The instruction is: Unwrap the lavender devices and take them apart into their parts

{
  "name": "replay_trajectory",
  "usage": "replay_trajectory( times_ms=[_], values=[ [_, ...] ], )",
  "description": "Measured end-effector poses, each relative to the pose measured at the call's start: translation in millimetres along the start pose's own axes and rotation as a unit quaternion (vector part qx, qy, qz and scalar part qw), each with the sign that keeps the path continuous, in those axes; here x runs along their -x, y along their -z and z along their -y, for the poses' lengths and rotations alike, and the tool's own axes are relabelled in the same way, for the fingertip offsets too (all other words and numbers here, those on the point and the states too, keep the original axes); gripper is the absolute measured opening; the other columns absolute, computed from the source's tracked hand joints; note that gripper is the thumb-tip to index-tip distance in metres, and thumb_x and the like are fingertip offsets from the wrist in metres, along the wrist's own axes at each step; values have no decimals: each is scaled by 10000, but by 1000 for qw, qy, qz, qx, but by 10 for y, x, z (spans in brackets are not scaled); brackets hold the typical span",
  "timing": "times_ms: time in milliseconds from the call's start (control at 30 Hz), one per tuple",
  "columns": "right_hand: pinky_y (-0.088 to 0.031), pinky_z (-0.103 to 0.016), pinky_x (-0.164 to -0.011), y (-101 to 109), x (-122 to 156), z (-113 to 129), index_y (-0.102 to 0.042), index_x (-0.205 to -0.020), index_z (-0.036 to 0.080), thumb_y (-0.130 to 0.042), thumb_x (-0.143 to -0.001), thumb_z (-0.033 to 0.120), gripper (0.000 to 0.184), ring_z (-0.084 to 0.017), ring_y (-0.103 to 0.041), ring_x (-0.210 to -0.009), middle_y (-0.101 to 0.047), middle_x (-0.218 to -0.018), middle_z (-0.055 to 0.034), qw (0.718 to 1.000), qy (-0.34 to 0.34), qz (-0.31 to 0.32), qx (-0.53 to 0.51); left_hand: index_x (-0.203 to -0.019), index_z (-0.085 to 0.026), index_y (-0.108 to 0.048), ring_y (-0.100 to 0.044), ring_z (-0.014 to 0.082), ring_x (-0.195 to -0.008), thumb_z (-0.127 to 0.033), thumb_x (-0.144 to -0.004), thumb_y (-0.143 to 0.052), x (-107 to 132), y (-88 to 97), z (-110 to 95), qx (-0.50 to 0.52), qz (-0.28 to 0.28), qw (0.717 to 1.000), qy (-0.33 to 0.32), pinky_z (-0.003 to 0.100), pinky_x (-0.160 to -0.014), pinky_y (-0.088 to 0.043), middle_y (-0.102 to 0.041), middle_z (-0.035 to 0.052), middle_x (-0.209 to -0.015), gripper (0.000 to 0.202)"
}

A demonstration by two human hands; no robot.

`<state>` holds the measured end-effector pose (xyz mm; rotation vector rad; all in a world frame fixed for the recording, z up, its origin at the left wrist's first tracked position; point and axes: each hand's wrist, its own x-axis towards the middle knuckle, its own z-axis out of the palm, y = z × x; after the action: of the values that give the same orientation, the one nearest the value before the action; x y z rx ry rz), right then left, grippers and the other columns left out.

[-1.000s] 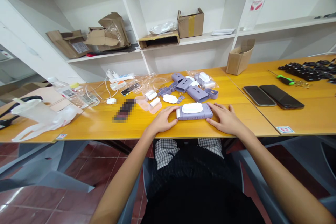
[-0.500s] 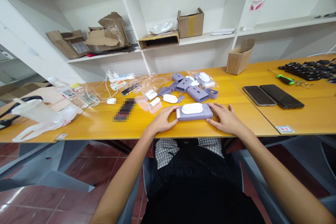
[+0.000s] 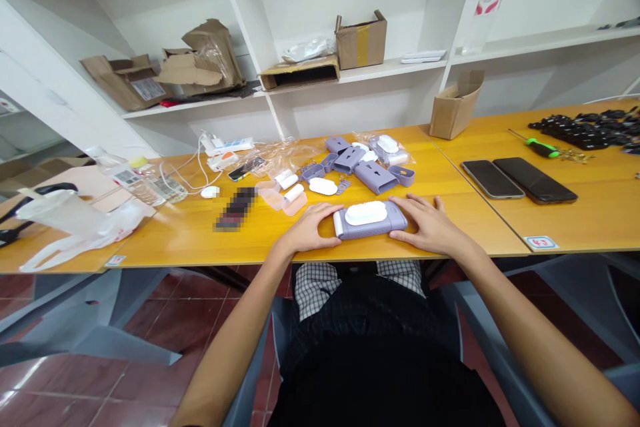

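A lavender plastic case (image 3: 370, 221) with a white oval top lies flat near the front edge of the yellow wooden table (image 3: 170, 243). My left hand (image 3: 313, 228) grips its left end, which has a white cap. My right hand (image 3: 425, 225) presses against its right end, fingers spread. Just beyond it lie more lavender case parts (image 3: 373, 177), a white oval piece (image 3: 323, 186) and small translucent pink trays (image 3: 283, 197). A pixelated dark rectangular object (image 3: 235, 209) sits left of my left hand.
Two smartphones (image 3: 517, 180) lie on the adjoining table, near a green-handled screwdriver (image 3: 543, 148) and a pile of black parts (image 3: 583, 132). A cardboard box (image 3: 455, 107) stands behind them. White shelves hold more cardboard. Cables and a plastic bag (image 3: 75, 230) lie at left.
The lavender case has shifted slightly toward me and turned a little between my hands. The whole view has also tilted slightly upward in the frame.
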<state>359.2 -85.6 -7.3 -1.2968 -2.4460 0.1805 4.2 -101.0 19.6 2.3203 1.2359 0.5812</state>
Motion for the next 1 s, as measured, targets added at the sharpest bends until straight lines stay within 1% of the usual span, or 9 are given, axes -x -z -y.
replay_trajectory(
  times_ms=[133,233,333,400,467,600,767,900,1000],
  values=[
    [-299,-766,-1159,8,-1,-9,-419,-1619,353,-540,-971,732,761,-482,-468,-1500,-584,-1604,-129,1000,1,3,-1,-1499,-320,-596,-560,364,-1418,-457,-764,-884,-17,2,15,-10,7,1000,4,607,-1236,-407,-632,92,-1501,801],
    [-299,-758,-1157,7,-3,-14,-446,-1599,352,-556,-956,752,766,-484,-462,-1503,-592,-1593,-136,1000,2,3,-2,-1428,-294,-645,-577,354,-1390,-399,-737,-890,-28,2,21,-8,8,1000,-2,579,-1235,-415,-656,88,-1450,741],
    [-297,-755,-1156,-1,-3,-21,-471,-1581,350,-586,-932,768,780,-488,-464,-1499,-598,-1586,-139,1000,5,1,-3,-1385,-245,-664,-603,357,-1336,-324,-708,-870,-30,-6,12,-14,-2,1000,-8,565,-1212,-438,-666,110,-1390,712],
    [-301,-758,-1152,-2,-2,-25,-478,-1578,349,-596,-928,765,781,-492,-466,-1496,-600,-1583,-140,1000,7,2,-3,-1381,-225,-662,-621,362,-1292,-309,-705,-847,-26,-12,1,-20,-3,1000,-11,571,-1186,-457,-671,120,-1342,706],
    [-305,-761,-1149,3,1,-27,-476,-1584,348,-599,-929,759,782,-494,-467,-1494,-602,-1579,-142,1000,10,2,-3,-1395,-229,-654,-621,370,-1284,-314,-713,-829,-21,-17,-8,-25,1,1000,-13,583,-1173,-463,-670,121,-1328,710],
    [-307,-757,-1157,18,9,-30,-442,-1617,348,-566,-958,739,776,-490,-472,-1489,-588,-1593,-148,1000,15,2,2,-1454,-257,-624,-585,383,-1346,-310,-722,-813,-22,-13,-6,-32,14,999,-19,599,-1191,-441,-651,120,-1399,758],
    [-312,-753,-1160,11,3,-30,-421,-1628,349,-531,-979,730,760,-484,-473,-1493,-572,-1611,-144,1000,8,2,10,-1509,-296,-600,-601,367,-1342,-340,-745,-829,-33,-12,20,-12,19,1000,-12,594,-1196,-451,-663,98,-1396,799],
    [-317,-734,-1167,-17,-12,-24,-433,-1619,329,-532,-978,736,766,-475,-487,-1485,-578,-1605,-151,1000,-4,-5,9,-1561,-243,-555,-550,367,-1448,-319,-774,-810,-32,-37,31,-7,-3,1000,16,597,-1259,-396,-604,129,-1541,831],
    [-314,-721,-1171,-35,-24,-16,-430,-1621,301,-517,-987,729,770,-468,-503,-1474,-603,-1573,-175,1000,-15,-19,5,-1567,-232,-544,-544,347,-1476,-308,-820,-775,-36,-61,27,-6,-29,999,22,595,-1271,-390,-571,128,-1601,786]
  ],
)
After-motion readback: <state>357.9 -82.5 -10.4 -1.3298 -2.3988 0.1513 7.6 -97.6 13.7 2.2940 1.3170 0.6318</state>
